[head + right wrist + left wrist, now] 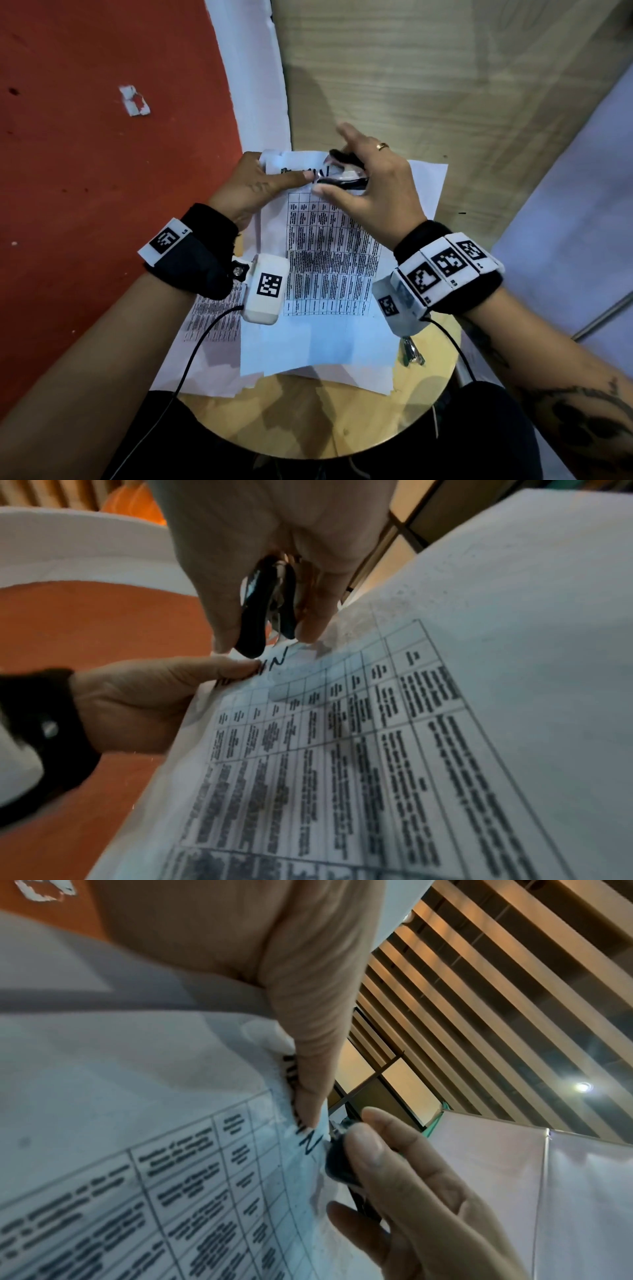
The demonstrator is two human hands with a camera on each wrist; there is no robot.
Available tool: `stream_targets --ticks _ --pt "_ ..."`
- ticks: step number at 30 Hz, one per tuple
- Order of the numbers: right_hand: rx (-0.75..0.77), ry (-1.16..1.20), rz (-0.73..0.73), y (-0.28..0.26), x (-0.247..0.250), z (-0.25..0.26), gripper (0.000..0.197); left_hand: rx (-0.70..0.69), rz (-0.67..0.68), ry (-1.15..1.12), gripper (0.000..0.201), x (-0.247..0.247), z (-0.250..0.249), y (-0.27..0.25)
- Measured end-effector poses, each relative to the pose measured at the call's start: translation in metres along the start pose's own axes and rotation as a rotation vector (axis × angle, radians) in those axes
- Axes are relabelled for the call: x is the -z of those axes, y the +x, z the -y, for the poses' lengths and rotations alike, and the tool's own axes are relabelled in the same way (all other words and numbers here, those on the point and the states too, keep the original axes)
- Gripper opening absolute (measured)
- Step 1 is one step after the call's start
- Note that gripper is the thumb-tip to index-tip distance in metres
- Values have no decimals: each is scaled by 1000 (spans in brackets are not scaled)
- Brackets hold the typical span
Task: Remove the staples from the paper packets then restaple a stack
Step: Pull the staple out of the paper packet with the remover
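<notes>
Between my right thumb and fingers: black remover (344, 174), right hand (373, 192) clenching it, tip at packet's (329, 246) top edge. Just beside it, left hand (255, 186) pinches that edge, thumb flat on top. Packet lies over loose sheets (212, 322) on round table (318, 421), under my wrists.

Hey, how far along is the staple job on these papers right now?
Early on, by the look of it. In hand: the right hand grips a black staple remover at the top edge of the printed packet, which the left hand holds by its corner. More sheets lie underneath. Restapling is still to do; no stapler shows.
</notes>
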State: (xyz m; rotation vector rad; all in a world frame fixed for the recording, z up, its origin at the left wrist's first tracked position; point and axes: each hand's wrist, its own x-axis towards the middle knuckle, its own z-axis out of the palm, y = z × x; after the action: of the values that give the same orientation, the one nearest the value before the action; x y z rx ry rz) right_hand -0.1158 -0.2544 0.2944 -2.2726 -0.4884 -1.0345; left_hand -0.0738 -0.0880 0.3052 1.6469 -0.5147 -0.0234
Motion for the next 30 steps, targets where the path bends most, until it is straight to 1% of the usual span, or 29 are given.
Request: stream_targets --ticks 1,3,6,7,8,9,10,12,14,15,17,19,20,21,22,23,24,25,26,28,29,30 --pt "-46 39 -13 0 1 0 69 4 -8 -10 38 0 0 0" --pt "-190 130 -35 -1 1 1 55 4 -17 -36 40 0 1 0" --pt "-419 384 -91 -2 -2 8 33 -3 -35 -23 61 -2 0 -2" --pt "-489 474 -103 -2 -3 10 29 1 -43 -18 63 -3 0 -1" --pt "-545 548 -107 -3 -6 11 27 12 -59 -18 57 -3 1 0" --pt "-582 595 -106 -3 -9 12 26 11 -70 -13 46 -5 3 0" --pt "-606 616 -108 -2 -12 13 29 9 -88 2 36 -7 3 0" --pt "-632 613 -135 1 -21 12 42 12 -129 48 15 -10 1 0" --pt "-659 605 -162 5 -29 13 42 11 -177 88 50 -13 1 1" --pt "-676 624 -176 7 -31 12 39 10 -201 87 52 -13 3 3" --pt "-716 682 -196 11 -34 10 40 18 -206 84 49 -11 5 6" --pt "-752 737 -206 13 -32 9 41 4 -199 101 41 -9 8 7" --pt "-771 756 -203 14 -31 10 40 -16 -182 99 32 -8 7 6" --pt "-791 760 -197 15 -31 10 39 -42 -157 84 19 -8 6 5" --pt "-805 751 -192 16 -32 11 38 -57 -133 72 17 -9 5 3" --pt "-812 731 -197 18 -33 11 38 -67 -118 76 24 -10 3 1" --pt "-807 707 -207 19 -34 12 37 -72 -116 81 22 -11 2 0" --pt "-788 680 -220 20 -34 14 36 -61 -137 92 12 -11 3 1" --pt "-760 645 -230 20 -34 15 36 -51 -168 110 12 -11 1 2" --pt "-673 550 -211 18 -34 19 33 -38 -224 170 36 -11 0 3" --pt "-619 500 -191 16 -34 20 32 -57 -229 209 42 -12 0 3" --pt "-559 453 -175 14 -34 22 32 -84 -231 246 41 -13 1 4"
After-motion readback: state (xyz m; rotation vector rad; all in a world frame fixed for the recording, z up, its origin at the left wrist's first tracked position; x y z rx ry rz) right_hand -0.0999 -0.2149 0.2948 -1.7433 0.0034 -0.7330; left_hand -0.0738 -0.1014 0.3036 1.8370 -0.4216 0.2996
